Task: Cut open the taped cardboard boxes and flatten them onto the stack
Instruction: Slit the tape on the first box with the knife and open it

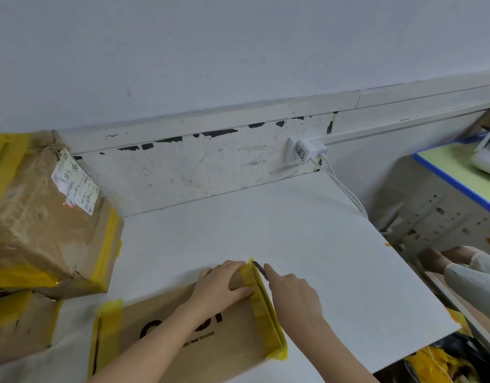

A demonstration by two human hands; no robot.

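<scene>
Box: flat brown cardboard box [199, 335], yellow tape [266, 305] along its right edge, at table [293, 230] near edge.
Left hand [224, 283]: fingers flat, pressing box's far right corner.
Right hand [290, 294]: grips knife [260, 269], blade at tape's far end.
Table left edge: larger taped box [44, 217].

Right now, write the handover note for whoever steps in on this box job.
Left hand: flat on the flat box, pressing beside its yellow tape.
Right hand: grip round the knife, blade at the tape's far end.
Done: nothing visibly cut through on this box.
Left: slit that taped edge, flatten and stack it, then do the big taped box at the table's left and the one in front of it.
</scene>
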